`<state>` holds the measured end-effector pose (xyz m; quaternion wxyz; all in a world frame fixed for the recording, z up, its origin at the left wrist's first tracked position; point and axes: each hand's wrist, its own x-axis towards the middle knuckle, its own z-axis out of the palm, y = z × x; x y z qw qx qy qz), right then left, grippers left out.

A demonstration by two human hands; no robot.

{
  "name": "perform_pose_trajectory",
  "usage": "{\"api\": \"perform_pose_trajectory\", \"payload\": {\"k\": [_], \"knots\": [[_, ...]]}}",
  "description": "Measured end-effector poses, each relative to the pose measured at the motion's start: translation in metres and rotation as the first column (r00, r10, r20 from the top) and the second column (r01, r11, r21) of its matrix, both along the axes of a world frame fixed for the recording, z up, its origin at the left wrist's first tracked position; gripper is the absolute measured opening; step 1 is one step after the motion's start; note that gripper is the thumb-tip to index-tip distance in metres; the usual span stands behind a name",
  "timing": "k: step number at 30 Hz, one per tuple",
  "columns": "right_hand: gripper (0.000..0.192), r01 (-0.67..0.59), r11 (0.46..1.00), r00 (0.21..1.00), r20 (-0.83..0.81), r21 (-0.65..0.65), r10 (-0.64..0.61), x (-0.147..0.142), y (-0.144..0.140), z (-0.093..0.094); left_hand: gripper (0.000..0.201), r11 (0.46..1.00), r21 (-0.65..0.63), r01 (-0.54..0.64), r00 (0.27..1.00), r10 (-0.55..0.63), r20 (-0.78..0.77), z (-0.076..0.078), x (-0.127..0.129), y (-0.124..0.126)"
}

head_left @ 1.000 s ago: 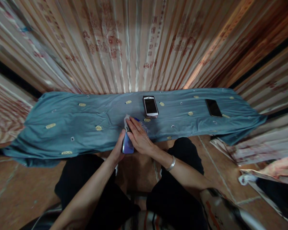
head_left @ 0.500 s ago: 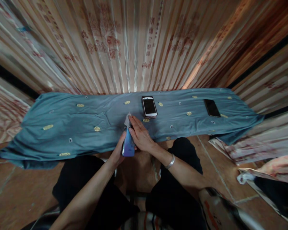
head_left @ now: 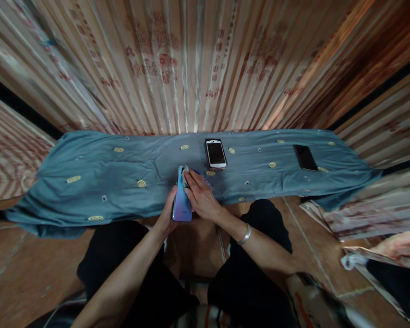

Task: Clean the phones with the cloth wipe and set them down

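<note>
You're mid-wipe: your left hand [head_left: 166, 214] has its fingers closed round the blue phone [head_left: 181, 200] at the tabletop's [head_left: 105, 168] six o'clock edge, and your right hand [head_left: 200, 198] presses a small cloth [head_left: 186, 172] on it. Next calls for steady pressure, by my judgement. No containers in view.

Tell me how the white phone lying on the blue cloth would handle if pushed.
The white phone looks flat and rigid, so it should slide, not roll. The wrinkled blue cloth may bunch beneath it. Its glass face is probably fragile.
</note>
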<state>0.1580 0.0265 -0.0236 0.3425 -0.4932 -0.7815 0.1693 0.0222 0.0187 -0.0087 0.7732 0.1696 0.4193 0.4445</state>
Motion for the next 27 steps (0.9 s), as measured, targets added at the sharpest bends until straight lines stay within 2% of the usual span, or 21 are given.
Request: {"api": "perform_pose_trajectory", "payload": {"k": [3, 5, 12, 17, 22, 27], "knots": [[0.057, -0.030, 0.999, 1.000, 0.006, 0.025, 0.030, -0.004, -0.005, -0.001, 0.044, 0.996, 0.013, -0.093, 0.995, 0.093, 0.030, 0.008, 0.002, 0.003], [0.057, -0.037, 0.999, 0.999, 0.012, 0.026, 0.037, -0.004, -0.006, -0.001, 0.044, 0.994, 0.019, -0.109, 0.994, 0.109, 0.033, 0.010, 0.003, 0.003], [0.061, -0.011, 1.000, 1.000, 0.006, 0.023, 0.011, 0.004, 0.004, -0.003, 0.044, 1.000, -0.030, 0.001, 1.000, -0.001, -0.015, 0.006, 0.003, -0.001], [0.058, 0.006, 1.000, 1.000, -0.007, 0.015, -0.006, 0.006, 0.008, -0.009, 0.043, 1.000, 0.028, 0.005, 0.999, -0.006, 0.038, 0.009, -0.002, 0.000], [0.054, 0.039, 0.998, 0.999, 0.000, 0.047, -0.039, 0.007, 0.008, -0.011, 0.044, 0.999, 0.028, 0.029, 0.998, -0.031, 0.060, 0.010, -0.004, 0.000], [0.056, -0.033, 0.990, 0.998, 0.050, 0.136, 0.026, 0.001, -0.003, -0.009, 0.044, 0.996, -0.029, -0.084, 0.996, 0.085, 0.035, 0.012, 0.001, 0.003]]}}
